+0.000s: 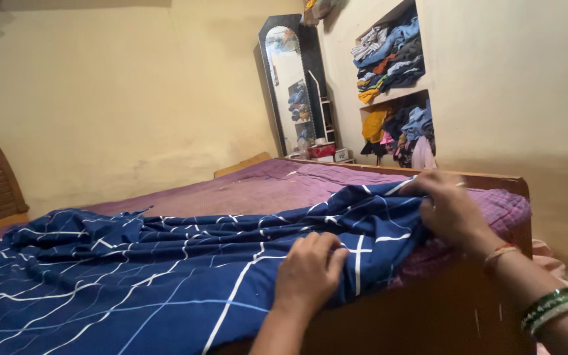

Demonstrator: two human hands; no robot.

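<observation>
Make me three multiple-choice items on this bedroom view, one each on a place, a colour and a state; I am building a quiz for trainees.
1. Where does the mirror stand?
A. In the far corner, against the wall
B. Flat on the bed
C. Behind the headboard on the left

2. What colour is the sheet under the hands?
A. Plain yellow
B. Dark blue with white lines
C. Red with dots

3. How is the sheet lying?
A. Folded into a neat square
B. Rolled into a tube
C. Spread out and rumpled over the purple mattress

Answers: 1 A, the mirror leans upright in the corner beside the wall shelves stuffed with clothes. 2 B, white grid lines cross navy cloth. 3 C, the cloth bunches in folds where the left hand and the right hand each take a grip on it near the bed's corner.
</observation>
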